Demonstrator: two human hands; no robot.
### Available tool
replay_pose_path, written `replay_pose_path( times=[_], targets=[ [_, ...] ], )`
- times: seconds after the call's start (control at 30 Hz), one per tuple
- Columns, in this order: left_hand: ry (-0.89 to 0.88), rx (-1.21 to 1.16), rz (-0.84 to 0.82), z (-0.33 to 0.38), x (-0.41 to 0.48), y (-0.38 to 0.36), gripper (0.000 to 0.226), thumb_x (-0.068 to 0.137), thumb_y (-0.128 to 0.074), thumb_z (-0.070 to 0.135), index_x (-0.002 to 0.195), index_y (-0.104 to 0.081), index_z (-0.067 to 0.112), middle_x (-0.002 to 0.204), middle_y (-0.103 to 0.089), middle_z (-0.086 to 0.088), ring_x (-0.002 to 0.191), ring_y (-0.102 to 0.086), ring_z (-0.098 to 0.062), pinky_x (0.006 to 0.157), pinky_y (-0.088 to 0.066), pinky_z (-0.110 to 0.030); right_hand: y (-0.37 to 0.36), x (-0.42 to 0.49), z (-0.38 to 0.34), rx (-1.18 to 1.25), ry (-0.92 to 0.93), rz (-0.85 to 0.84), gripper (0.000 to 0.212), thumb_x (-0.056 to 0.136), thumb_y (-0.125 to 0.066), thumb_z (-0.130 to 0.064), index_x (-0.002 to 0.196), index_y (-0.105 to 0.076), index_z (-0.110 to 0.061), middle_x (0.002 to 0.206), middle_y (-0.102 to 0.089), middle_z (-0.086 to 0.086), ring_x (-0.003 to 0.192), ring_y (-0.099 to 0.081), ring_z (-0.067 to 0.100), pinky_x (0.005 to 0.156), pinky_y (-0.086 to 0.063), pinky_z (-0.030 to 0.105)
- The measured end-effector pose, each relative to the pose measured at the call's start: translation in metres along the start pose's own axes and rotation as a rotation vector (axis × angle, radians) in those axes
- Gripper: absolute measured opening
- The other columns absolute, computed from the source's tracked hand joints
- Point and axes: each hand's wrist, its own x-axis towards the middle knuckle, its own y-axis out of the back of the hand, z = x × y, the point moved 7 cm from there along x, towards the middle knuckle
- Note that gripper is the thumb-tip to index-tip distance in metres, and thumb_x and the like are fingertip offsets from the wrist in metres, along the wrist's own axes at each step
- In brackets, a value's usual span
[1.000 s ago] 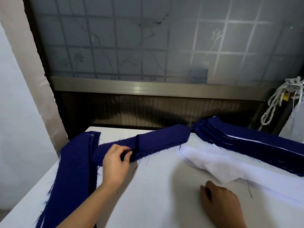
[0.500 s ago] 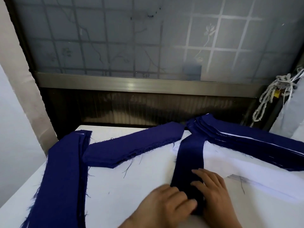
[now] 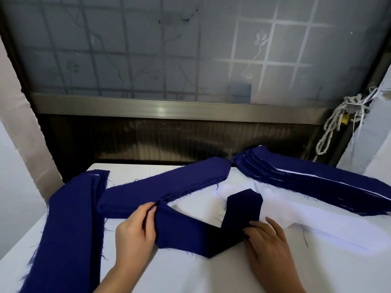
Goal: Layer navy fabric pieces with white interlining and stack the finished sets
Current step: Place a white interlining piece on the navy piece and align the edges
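Note:
A navy fabric strip (image 3: 190, 233) lies bent in a V on the white table (image 3: 190, 275). My left hand (image 3: 135, 235) pinches its raised left end. My right hand (image 3: 266, 242) lies on the strip near the bend with its fingers fairly straight. The strip's far end rests on the white interlining pieces (image 3: 296, 210). A pile of navy pieces (image 3: 160, 189) lies behind my left hand. At the back right sits a stack of navy pieces with white layers showing at the edges (image 3: 317, 182).
A long navy pile (image 3: 69, 225) runs along the table's left edge. Behind the table are a dark wall panel and a frosted window (image 3: 190, 49). A knotted white cord (image 3: 332, 127) hangs at the right.
A navy strip was taken from the middle pile and laid over the interlining. Now my left hand has lifted its near end up and to the left, bending it into a V.

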Motion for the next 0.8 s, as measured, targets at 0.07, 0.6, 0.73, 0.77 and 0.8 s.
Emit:
replay_pose_path(
  times=[0.07,0.6,0.73,0.77,0.8],
  targets=[
    [0.002,0.003,0.006,0.003,0.000,0.001,0.026,0.090,-0.053,0.016,0.103,-0.073,0.005,0.071,-0.066,0.008,0.051,-0.049,0.003,0.061,-0.040,-0.004,0.001,-0.002,0.001,-0.025,0.003,0.048,0.026,0.083,-0.047,-0.018,0.079,-0.073,-0.013,0.080,-0.070,-0.003,0.087,-0.068,0.019,0.102,-0.037,0.037],
    [0.198,-0.075,0.106,-0.016,0.000,0.006,0.016,0.097,-0.056,0.014,0.104,-0.069,0.009,0.060,-0.060,0.009,0.067,-0.060,-0.012,0.055,-0.043,-0.019,0.063,-0.030,0.081,-0.305,-0.353,0.303,0.030,0.085,-0.043,-0.010,0.090,-0.071,-0.001,0.083,-0.068,0.014,0.091,-0.055,0.028,0.091,-0.031,0.043],
    [0.292,-0.145,0.169,-0.025,-0.001,0.008,0.011,0.096,-0.059,0.018,0.101,-0.068,0.014,0.054,-0.058,0.007,0.061,-0.059,-0.012,0.053,-0.043,-0.014,0.066,-0.029,0.093,-0.096,-0.549,0.249,0.031,0.085,-0.046,-0.018,0.095,-0.068,0.002,0.077,-0.068,0.017,0.072,-0.063,0.041,0.079,-0.045,0.049],
    [0.319,-0.163,0.174,-0.027,-0.003,0.008,0.008,0.095,-0.063,0.017,0.100,-0.068,0.018,0.053,-0.057,0.006,0.058,-0.058,-0.012,0.052,-0.043,-0.012,0.066,-0.031,0.096,-0.021,-0.613,0.254,0.024,0.087,-0.053,-0.013,0.099,-0.066,0.002,0.078,-0.068,0.019,0.073,-0.062,0.042,0.076,-0.048,0.050],
    [0.340,-0.176,0.173,-0.029,-0.004,0.007,0.009,0.093,-0.065,0.017,0.098,-0.068,0.023,0.052,-0.057,0.005,0.056,-0.057,-0.013,0.052,-0.042,-0.010,0.066,-0.035,0.098,0.056,-0.684,0.271,0.018,0.088,-0.059,-0.008,0.104,-0.063,0.000,0.082,-0.068,0.019,0.079,-0.061,0.043,0.076,-0.048,0.051]
  ],
)
